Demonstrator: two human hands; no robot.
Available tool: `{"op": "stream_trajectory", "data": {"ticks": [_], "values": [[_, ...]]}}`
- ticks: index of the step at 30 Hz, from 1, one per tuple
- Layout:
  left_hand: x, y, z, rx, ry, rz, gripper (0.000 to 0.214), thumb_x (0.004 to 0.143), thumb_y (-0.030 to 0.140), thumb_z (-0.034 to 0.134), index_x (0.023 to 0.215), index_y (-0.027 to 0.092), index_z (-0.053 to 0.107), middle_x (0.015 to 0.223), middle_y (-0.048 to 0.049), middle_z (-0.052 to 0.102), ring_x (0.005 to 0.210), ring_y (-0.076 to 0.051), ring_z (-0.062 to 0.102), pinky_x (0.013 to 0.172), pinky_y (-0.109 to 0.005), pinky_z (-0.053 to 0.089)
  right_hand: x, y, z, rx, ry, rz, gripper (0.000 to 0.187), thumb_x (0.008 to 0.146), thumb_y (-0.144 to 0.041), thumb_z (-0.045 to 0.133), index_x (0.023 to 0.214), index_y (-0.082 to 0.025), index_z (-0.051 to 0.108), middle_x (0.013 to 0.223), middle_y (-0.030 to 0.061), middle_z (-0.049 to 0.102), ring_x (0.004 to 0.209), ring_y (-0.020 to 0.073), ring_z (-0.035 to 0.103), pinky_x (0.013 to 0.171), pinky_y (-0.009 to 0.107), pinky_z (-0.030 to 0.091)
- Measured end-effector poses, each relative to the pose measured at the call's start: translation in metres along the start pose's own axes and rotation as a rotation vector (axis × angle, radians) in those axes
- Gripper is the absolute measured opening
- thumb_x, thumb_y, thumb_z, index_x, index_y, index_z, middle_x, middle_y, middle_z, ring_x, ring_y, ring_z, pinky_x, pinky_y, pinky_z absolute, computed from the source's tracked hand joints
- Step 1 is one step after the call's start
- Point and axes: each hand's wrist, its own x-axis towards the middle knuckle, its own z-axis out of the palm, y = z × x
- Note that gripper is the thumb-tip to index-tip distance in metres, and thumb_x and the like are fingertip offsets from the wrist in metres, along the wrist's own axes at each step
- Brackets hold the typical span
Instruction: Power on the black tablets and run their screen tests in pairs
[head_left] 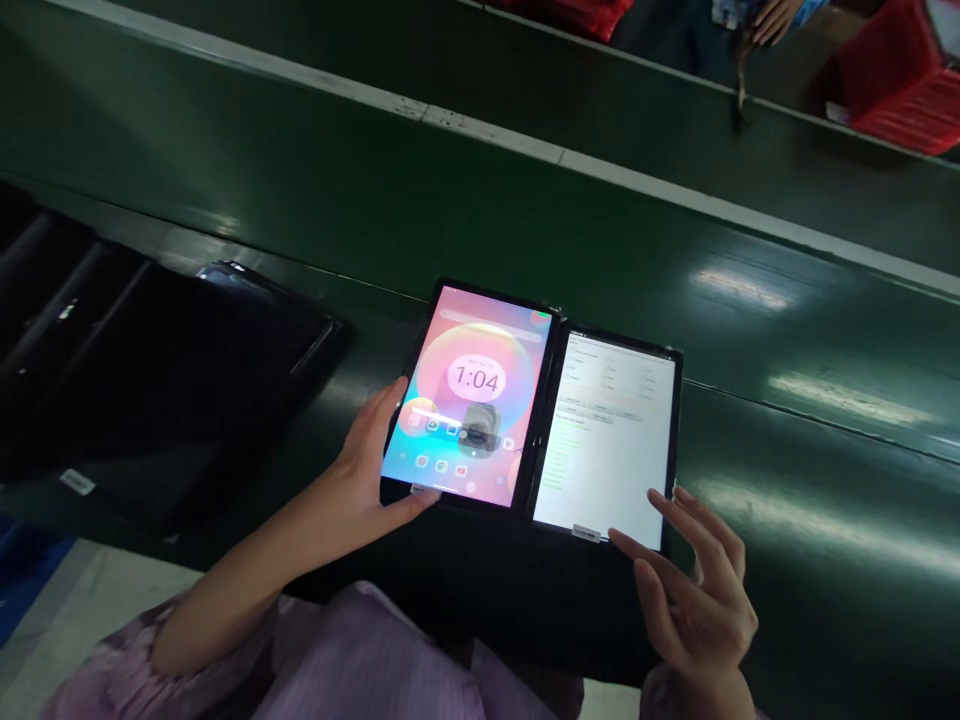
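Note:
Two lit tablets lie side by side on the green work surface in front of me. The left tablet (480, 340) shows a colourful home screen with a 1:04 clock and rows of icons. On the right tablet (615, 460) is a white page with boxes, buttons and lines of green text. My left hand (375, 465) grips the left tablet's lower left corner, its thumb on the bottom edge and its fingers along the side. My right hand (697, 580) hovers at the right tablet's lower right corner, fingers apart, one fingertip near the bottom edge by a small label (586, 534).
Several dark tablets or trays (150, 370) lie piled at the left. A pale strip (562, 156) runs across the green surface (337, 190). Beyond it are red bins (900, 80) and another person's hand (774, 20).

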Motion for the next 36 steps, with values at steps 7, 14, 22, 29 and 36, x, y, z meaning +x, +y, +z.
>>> {"op": "stream_trajectory", "data": {"ticks": [7, 14, 22, 29, 36], "values": [[0.014, 0.01, 0.013, 0.048, 0.155, -0.017, 0.114, 0.079, 0.06, 0.084, 0.172, 0.032, 0.025, 0.177, -0.0179, 0.033, 0.165, -0.049, 0.029, 0.128, -0.073, 0.034, -0.003, -0.002, 0.0, -0.019, 0.011, 0.018, 0.032, 0.098, -0.008, 0.064, 0.104, -0.03, 0.086, 0.127, 0.0047, 0.077, 0.126, 0.0296, 0.07, 0.09, 0.042, 0.063], [0.018, 0.027, 0.015, 0.032, 0.175, -0.069, 0.109, 0.082, 0.06, 0.081, 0.171, 0.028, 0.026, 0.176, -0.0205, 0.033, 0.166, -0.049, 0.027, 0.129, -0.074, 0.031, -0.003, -0.006, 0.004, -0.004, 0.047, 0.03, 0.031, 0.099, -0.006, 0.063, 0.102, -0.028, 0.085, 0.127, 0.0049, 0.077, 0.128, 0.0291, 0.068, 0.091, 0.04, 0.063], [0.018, 0.028, 0.008, -0.057, 0.131, -0.089, 0.113, 0.084, 0.065, 0.079, 0.174, 0.033, 0.019, 0.182, -0.019, 0.025, 0.168, -0.049, 0.024, 0.126, -0.073, 0.035, -0.003, -0.008, 0.006, 0.005, 0.072, 0.038, 0.034, 0.097, -0.005, 0.064, 0.104, -0.029, 0.087, 0.129, 0.0035, 0.077, 0.126, 0.0293, 0.07, 0.09, 0.041, 0.064], [0.03, 0.021, -0.006, -0.251, 0.131, -0.128, 0.105, 0.088, 0.06, 0.076, 0.174, 0.034, 0.021, 0.177, -0.0187, 0.037, 0.165, -0.048, 0.032, 0.122, -0.071, 0.044, -0.002, -0.004, 0.003, -0.006, 0.046, 0.031, 0.029, 0.098, -0.007, 0.065, 0.1, -0.027, 0.085, 0.124, 0.005, 0.078, 0.124, 0.0296, 0.071, 0.088, 0.042, 0.064], [0.042, 0.033, 0.004, -0.06, 0.167, -0.093, 0.115, 0.081, 0.055, 0.083, 0.174, 0.03, 0.021, 0.18, -0.02, 0.031, 0.167, -0.048, 0.026, 0.125, -0.072, 0.039, 0.002, -0.005, 0.004, -0.003, 0.044, 0.012, 0.026, 0.101, -0.008, 0.063, 0.097, -0.024, 0.084, 0.127, 0.0067, 0.076, 0.128, 0.0287, 0.069, 0.091, 0.04, 0.062]]}}
